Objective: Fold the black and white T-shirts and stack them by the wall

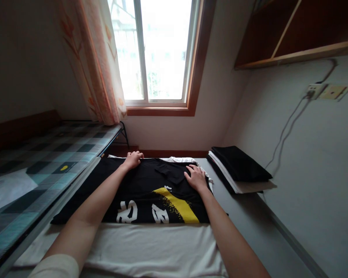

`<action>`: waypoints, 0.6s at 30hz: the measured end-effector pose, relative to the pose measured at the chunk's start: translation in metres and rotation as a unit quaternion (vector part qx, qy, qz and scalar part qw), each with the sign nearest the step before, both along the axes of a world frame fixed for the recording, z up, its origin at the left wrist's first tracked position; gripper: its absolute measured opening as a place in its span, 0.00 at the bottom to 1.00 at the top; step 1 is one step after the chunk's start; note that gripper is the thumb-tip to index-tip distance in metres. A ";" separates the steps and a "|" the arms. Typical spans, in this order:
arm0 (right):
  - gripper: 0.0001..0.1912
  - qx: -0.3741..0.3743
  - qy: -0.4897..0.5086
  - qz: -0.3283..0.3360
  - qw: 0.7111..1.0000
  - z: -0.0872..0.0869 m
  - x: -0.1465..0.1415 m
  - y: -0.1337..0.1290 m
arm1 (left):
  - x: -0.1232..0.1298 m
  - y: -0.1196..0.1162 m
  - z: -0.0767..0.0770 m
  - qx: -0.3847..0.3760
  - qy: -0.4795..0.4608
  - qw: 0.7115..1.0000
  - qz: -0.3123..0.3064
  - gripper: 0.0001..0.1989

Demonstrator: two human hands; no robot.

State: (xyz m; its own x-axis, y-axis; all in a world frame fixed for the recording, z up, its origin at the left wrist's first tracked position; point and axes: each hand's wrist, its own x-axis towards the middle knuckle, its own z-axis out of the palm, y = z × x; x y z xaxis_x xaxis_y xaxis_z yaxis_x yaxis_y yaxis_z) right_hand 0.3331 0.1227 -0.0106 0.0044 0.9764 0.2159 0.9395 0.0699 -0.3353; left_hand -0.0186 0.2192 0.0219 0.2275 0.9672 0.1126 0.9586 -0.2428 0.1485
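A black T-shirt (150, 175) with white lettering and a yellow stripe lies spread, its lower part folded under or over so the print ends at the near edge. My left hand (133, 160) rests at its far left edge, fingers apart and slightly bent. On the far right part of the same shirt, my right hand (196, 177) lies with its fingers spread on the cloth, beside a dark folded patch near the collar. Beneath the black shirt is a white garment (150, 247), showing along the near side and at the far edge.
Folded black and white clothes (239, 164) are stacked at the right on the grey surface (249, 224), near the wall. A bed with a checked cover (60, 154) stands left, bearing a white sheet of paper (10, 187). A curtain (95, 65) hangs by the window; a power cord runs down the right wall.
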 end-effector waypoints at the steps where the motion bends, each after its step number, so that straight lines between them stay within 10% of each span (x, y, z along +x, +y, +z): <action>1: 0.23 0.000 0.001 -0.001 1.000 0.000 0.000 0.000 | 0.000 -0.001 0.001 0.002 0.000 1.000 -0.008 0.14; 18: 0.23 0.003 -0.003 -0.002 1.000 -0.001 0.000 0.001 | 0.000 -0.006 0.003 0.019 -0.036 0.999 -0.010 0.09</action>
State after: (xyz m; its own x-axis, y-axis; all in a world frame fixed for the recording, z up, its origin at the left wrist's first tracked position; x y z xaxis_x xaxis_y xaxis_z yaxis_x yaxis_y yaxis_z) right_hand 0.3330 0.1239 -0.0116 0.0071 0.9750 0.2220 0.9419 0.0681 -0.3290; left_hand -0.0183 0.2132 0.0248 0.2377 0.9571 0.1655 0.9406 -0.2693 0.2065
